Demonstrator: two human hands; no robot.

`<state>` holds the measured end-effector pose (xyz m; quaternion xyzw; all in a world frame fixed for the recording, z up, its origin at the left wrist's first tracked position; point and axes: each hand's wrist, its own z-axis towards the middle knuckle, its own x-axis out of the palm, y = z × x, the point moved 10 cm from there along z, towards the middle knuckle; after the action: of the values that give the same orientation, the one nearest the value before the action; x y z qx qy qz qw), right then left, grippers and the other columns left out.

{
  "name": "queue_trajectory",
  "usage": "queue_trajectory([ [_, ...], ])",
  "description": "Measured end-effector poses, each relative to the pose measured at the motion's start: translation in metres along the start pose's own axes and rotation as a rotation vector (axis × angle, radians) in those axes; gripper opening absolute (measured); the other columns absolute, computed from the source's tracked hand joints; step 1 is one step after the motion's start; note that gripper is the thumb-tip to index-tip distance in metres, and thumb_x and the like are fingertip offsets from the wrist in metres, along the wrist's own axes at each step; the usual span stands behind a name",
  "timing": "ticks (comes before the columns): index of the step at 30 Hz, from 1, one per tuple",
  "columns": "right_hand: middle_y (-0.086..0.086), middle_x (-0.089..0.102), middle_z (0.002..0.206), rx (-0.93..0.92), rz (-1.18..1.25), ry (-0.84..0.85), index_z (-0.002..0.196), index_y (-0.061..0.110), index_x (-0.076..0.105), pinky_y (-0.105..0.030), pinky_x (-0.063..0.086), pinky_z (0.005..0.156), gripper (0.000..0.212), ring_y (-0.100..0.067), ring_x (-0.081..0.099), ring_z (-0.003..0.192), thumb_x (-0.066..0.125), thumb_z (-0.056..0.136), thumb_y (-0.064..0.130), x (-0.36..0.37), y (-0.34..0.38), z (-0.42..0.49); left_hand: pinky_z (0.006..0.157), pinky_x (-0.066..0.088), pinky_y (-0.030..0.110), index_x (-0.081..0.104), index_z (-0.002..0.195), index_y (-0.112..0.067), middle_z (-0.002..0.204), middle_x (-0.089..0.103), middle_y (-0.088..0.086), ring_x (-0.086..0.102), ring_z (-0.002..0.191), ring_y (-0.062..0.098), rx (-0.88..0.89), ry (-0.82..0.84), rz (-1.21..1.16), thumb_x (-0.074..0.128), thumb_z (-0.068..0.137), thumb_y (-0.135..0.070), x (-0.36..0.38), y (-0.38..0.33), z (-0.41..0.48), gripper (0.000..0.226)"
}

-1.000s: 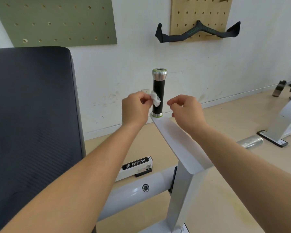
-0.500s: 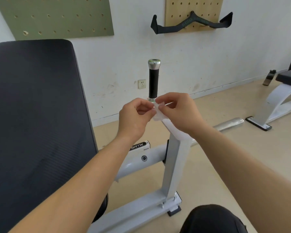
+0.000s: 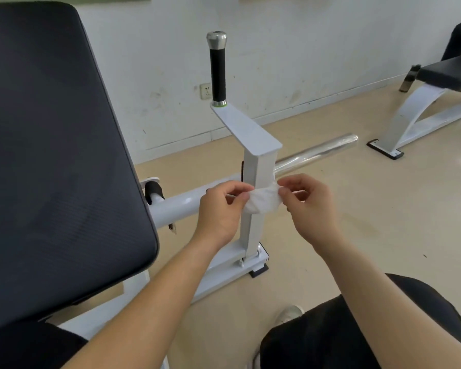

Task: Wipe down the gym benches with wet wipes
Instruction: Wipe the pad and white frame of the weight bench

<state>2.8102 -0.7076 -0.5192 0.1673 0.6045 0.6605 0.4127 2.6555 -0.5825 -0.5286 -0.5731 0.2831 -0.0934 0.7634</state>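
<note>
Left hand (image 3: 221, 209) and right hand (image 3: 309, 206) pinch the wet wipe (image 3: 264, 202) across the white post (image 3: 256, 166); bench (image 3: 447, 75) at 2 o'clock likely undone.

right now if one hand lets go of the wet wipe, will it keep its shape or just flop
Probably flops: the wet wipe sags, crumpled, between the left hand and right hand pinching its ends. Likely very light, since pinches alone carry it. It may cling to the white post it lies against.
</note>
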Motion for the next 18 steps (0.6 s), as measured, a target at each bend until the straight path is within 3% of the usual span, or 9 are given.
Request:
queue_trajectory([
  [5, 0.007, 0.067, 0.078, 0.029, -0.034, 0.052, 0.088, 0.037, 0.070, -0.042, 0.054, 0.075, 0.028, -0.025, 0.058, 0.071, 0.058, 0.096, 0.014, 0.006, -0.027, 0.015, 0.068, 0.055, 0.028, 0.068, 0.088, -0.026, 0.079, 0.066, -0.011, 0.057, 0.065, 0.004, -0.059, -0.032, -0.056, 0.065, 0.095, -0.011, 0.018, 0.020, 0.009, 0.017],
  [10, 0.010, 0.067, 0.077, 0.130, -0.217, 0.057, 0.083, 0.025, 0.072, -0.028, 0.044, 0.065, 0.016, -0.011, 0.059, 0.069, 0.062, 0.093, 0.016, 0.008, -0.057, 0.032, 0.062, 0.056, 0.024, 0.070, 0.088, -0.016, 0.078, 0.065, -0.003, 0.062, 0.064, 0.010, -0.135, -0.074, -0.126, 0.069, 0.092, -0.005, 0.010, 0.042, 0.018, 0.012],
  [13, 0.011, 0.068, 0.096, 0.095, -0.475, 0.127, 0.099, 0.027, 0.073, -0.030, 0.047, 0.070, 0.020, -0.012, 0.062, 0.084, 0.056, 0.094, 0.018, 0.019, -0.055, 0.029, 0.064, 0.059, 0.028, 0.071, 0.092, -0.014, 0.078, 0.066, -0.001, 0.064, 0.064, 0.016, -0.142, -0.090, -0.111, 0.072, 0.090, -0.004, 0.003, 0.047, 0.021, 0.010],
  [18, 0.018, 0.057, 0.124, -0.119, -0.316, 0.347, 0.131, 0.033, 0.062, -0.021, 0.046, 0.084, 0.045, -0.001, 0.057, 0.102, 0.057, 0.089, 0.017, 0.056, -0.019, 0.010, 0.063, 0.058, 0.026, 0.070, 0.094, -0.015, 0.082, 0.066, 0.004, 0.067, 0.066, 0.014, -0.074, 0.024, -0.086, 0.073, 0.088, -0.002, 0.010, 0.029, 0.021, 0.015],
])
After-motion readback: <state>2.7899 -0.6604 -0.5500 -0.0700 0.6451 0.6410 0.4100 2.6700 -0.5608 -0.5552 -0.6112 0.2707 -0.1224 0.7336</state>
